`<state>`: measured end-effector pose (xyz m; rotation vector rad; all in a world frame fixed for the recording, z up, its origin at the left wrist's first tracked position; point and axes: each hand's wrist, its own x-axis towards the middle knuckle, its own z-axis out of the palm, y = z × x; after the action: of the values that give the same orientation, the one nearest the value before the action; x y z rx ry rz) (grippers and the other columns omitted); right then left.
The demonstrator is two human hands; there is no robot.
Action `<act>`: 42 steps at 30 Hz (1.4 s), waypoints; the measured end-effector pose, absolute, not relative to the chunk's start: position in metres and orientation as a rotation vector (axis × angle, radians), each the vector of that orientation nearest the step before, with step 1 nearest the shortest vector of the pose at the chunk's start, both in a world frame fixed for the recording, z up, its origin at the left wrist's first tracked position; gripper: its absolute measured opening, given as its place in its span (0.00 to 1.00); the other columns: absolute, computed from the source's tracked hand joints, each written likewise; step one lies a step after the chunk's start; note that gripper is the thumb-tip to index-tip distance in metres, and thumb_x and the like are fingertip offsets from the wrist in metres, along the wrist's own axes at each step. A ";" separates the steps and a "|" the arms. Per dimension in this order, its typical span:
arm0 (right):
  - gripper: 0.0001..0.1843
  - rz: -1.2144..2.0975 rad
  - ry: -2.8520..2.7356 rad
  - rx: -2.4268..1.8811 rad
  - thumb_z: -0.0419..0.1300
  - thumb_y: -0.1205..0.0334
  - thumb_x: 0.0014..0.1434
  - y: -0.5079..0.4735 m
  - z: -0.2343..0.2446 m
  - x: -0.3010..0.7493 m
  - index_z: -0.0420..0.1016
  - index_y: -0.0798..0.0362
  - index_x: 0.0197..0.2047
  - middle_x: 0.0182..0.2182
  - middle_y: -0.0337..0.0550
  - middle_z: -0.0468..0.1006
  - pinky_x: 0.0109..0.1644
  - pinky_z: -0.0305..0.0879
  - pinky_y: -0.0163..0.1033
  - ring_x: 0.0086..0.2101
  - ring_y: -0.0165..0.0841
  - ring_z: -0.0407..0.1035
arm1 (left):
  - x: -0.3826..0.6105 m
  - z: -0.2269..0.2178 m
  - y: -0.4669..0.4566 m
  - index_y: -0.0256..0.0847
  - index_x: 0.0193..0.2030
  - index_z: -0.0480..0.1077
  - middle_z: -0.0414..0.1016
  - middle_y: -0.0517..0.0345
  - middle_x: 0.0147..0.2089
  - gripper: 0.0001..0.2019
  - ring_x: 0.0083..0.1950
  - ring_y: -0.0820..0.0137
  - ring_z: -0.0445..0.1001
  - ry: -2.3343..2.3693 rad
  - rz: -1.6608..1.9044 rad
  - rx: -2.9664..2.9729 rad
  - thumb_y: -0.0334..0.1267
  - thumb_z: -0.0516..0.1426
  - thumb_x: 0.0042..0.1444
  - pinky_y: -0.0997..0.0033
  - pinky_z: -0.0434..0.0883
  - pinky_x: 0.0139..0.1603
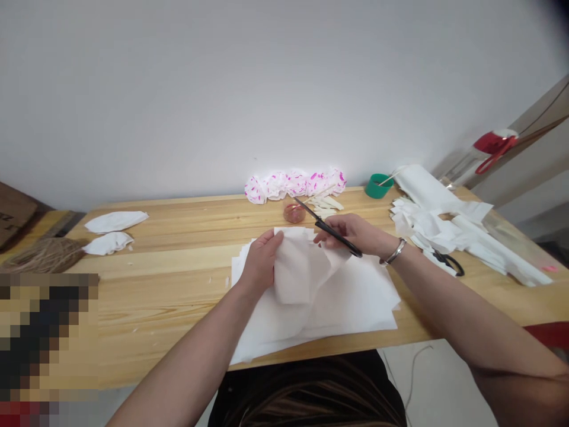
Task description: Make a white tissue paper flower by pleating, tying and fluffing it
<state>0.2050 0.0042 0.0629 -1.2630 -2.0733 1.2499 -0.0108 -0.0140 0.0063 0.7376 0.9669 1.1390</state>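
My left hand (261, 261) is closed on a folded piece of white tissue paper (300, 270), held up over a stack of white paper sheets (351, 302) on the wooden table (169, 279). My right hand (353, 232) grips black scissors (326, 228), their blades pointing up and left just above the tissue's top edge. A silver bracelet sits on my right wrist.
Pink-speckled tissue flowers (296, 184) line the wall, with a small orange jar (294, 212) and cut strips in front. A green cup (379, 185), piled white paper (448, 225) and second scissors (448, 262) lie right. Tissue scraps (113, 231) and twine (44, 254) lie left.
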 end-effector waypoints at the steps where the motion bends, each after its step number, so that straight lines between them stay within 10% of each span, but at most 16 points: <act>1: 0.23 1.345 -2.080 -1.202 0.62 0.43 0.47 0.001 0.063 0.208 0.73 0.56 0.34 0.30 0.40 0.74 0.28 0.54 0.33 0.27 0.28 0.62 | -0.011 0.006 -0.013 0.38 0.34 0.72 0.75 0.60 0.26 0.11 0.25 0.72 0.72 0.966 1.152 0.720 0.43 0.62 0.47 0.73 0.68 0.29; 16: 0.22 1.927 -2.244 -1.246 0.65 0.50 0.46 -0.031 0.052 0.266 0.74 0.57 0.40 0.36 0.44 0.76 0.37 0.64 0.35 0.35 0.30 0.69 | -0.012 -0.003 -0.002 0.36 0.37 0.71 0.78 0.53 0.35 0.06 0.36 0.68 0.76 0.983 1.328 0.428 0.32 0.58 0.51 0.65 0.73 0.42; 22: 0.17 1.366 -2.482 -1.591 0.61 0.50 0.48 -0.025 0.055 0.244 0.64 0.54 0.21 0.18 0.32 0.60 0.23 0.47 0.33 0.20 0.23 0.51 | -0.014 0.003 0.002 0.36 0.36 0.72 0.78 0.53 0.36 0.06 0.37 0.69 0.77 1.004 1.450 0.297 0.29 0.54 0.55 0.66 0.73 0.44; 26: 0.16 0.927 -2.603 -1.865 0.60 0.52 0.50 -0.038 0.065 0.221 0.66 0.54 0.20 0.18 0.40 0.66 0.25 0.49 0.36 0.20 0.28 0.57 | -0.013 0.007 0.004 0.36 0.36 0.72 0.78 0.54 0.37 0.07 0.39 0.69 0.77 0.995 1.501 0.226 0.30 0.53 0.57 0.68 0.72 0.47; 31: 0.18 0.486 -2.425 -1.835 0.57 0.50 0.56 -0.050 0.070 0.191 0.74 0.56 0.39 0.32 0.53 0.76 0.39 0.62 0.46 0.35 0.43 0.70 | -0.012 0.008 0.002 0.35 0.37 0.72 0.78 0.54 0.37 0.08 0.39 0.70 0.76 0.931 1.483 0.256 0.30 0.52 0.58 0.69 0.72 0.47; 37: 0.59 1.219 -1.718 -1.433 0.70 0.46 0.37 -0.038 0.039 0.146 0.43 0.48 0.66 0.58 0.57 0.61 0.41 0.68 0.43 0.41 0.36 0.69 | -0.016 0.004 0.004 0.38 0.37 0.72 0.77 0.58 0.35 0.06 0.42 0.72 0.75 0.905 1.583 0.314 0.34 0.54 0.57 0.71 0.70 0.48; 42: 0.35 1.288 -1.546 -1.348 0.67 0.52 0.43 -0.027 0.025 0.132 0.66 0.52 0.54 0.40 0.44 0.74 0.35 0.65 0.37 0.31 0.30 0.67 | -0.016 0.003 0.005 0.40 0.35 0.71 0.77 0.60 0.35 0.05 0.43 0.72 0.75 0.882 1.656 0.349 0.34 0.54 0.57 0.71 0.69 0.50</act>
<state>0.1317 -0.0272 0.0246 -1.3478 -1.5463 1.2875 -0.0155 0.0054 0.0031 0.3488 0.8816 1.6561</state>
